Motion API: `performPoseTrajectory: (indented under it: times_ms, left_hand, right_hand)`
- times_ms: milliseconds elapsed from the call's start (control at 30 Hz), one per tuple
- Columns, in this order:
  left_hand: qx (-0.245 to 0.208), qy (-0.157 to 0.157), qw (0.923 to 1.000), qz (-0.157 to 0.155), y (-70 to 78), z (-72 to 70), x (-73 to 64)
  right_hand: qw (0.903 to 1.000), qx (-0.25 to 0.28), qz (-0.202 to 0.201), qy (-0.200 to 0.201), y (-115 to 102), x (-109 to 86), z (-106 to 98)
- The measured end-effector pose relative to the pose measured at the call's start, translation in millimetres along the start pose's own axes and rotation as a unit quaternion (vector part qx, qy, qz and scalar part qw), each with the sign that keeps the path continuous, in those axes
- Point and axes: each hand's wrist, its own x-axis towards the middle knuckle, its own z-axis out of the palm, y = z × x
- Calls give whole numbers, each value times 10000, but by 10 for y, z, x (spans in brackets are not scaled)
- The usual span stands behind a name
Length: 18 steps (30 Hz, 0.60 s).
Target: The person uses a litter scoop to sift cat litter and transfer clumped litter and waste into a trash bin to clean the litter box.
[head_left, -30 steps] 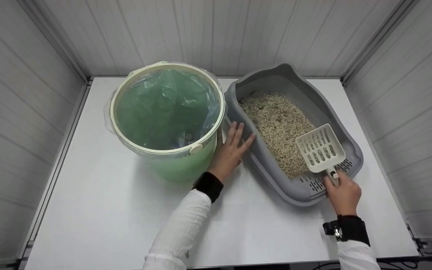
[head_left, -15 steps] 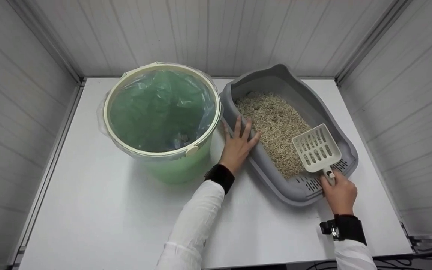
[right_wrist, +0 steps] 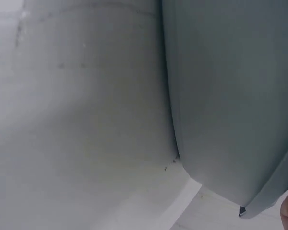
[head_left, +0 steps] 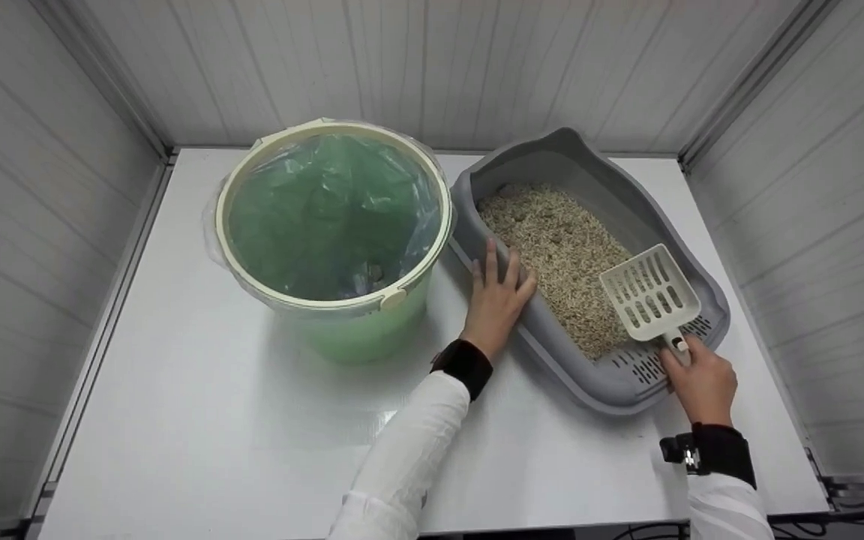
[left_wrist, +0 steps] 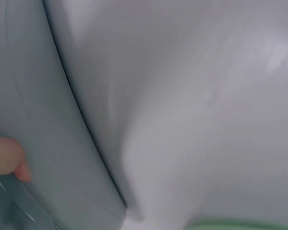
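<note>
In the head view a grey litter box (head_left: 552, 360) stands at an angle on the right, with tan pellet litter (head_left: 552, 240) inside. My left hand (head_left: 496, 307) lies on its near left rim, fingers extended and spread; part of that hand shows against the box wall in the left wrist view. My right hand (head_left: 704, 381) grips the handle of a pale slotted litter scoop (head_left: 649, 292) at the front right corner. The scoop's head hangs over the litter and the box's slotted ledge. Only a bit of the right hand shows in the right wrist view, by the rim.
A pale green bin (head_left: 357, 337) with a cream rim and a clear plastic liner stands left of the box, close to its back left side. A small dark lump (head_left: 376, 271) lies inside it. Panel walls enclose the white table (head_left: 199, 420) at the back and sides.
My left hand has moved right, from beside the bin onto the litter box's rim. The right hand and scoop stay at the box's front corner, and the head view has shifted slightly.
</note>
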Motion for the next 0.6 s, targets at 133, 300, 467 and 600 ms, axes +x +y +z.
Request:
performPoseTrajectory:
  times_ms: [133,300,467,600]
  left_hand:
    - [63,-157,9998,-116,118,-57,-48]
    - [471,-487,9976,-135,267,-170,-102]
    - [927,-615,9937,-159,401,-243,-180]
    - [1291,-690,9891,-180,490,-299,-253]
  right_hand:
    - [9987,-180,166,-451,52,65,-88]
    - [9942,-395,154,-985,137,206,-201]
    - [9903,-448,-69,-1316,248,327,-245]
    - [9886,-437,-355,-1398,328,399,-231]
